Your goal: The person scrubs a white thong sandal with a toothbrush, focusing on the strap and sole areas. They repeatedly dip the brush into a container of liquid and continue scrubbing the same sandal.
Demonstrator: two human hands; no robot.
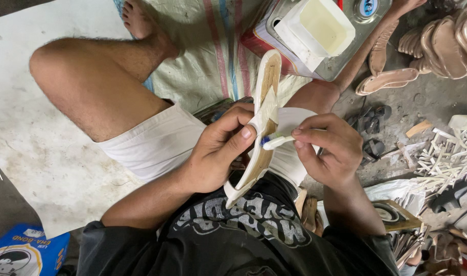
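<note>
My left hand (218, 148) grips a cream sandal sole (266, 82) held on edge over my lap, thumb pressed on a pale strap piece at its middle. My right hand (330, 148) pinches a small white brush (277, 140) with a blue collar, its tip touching the strap on the sole. I sit on the floor with my bare legs out in front.
A metal tin with a white plastic tub (320, 25) of pale glue stands just beyond the sole. Tan sandal soles (437, 46) are stacked at the upper right. White strap offcuts (448, 153) litter the floor on the right. A blue box (24, 253) lies at the lower left.
</note>
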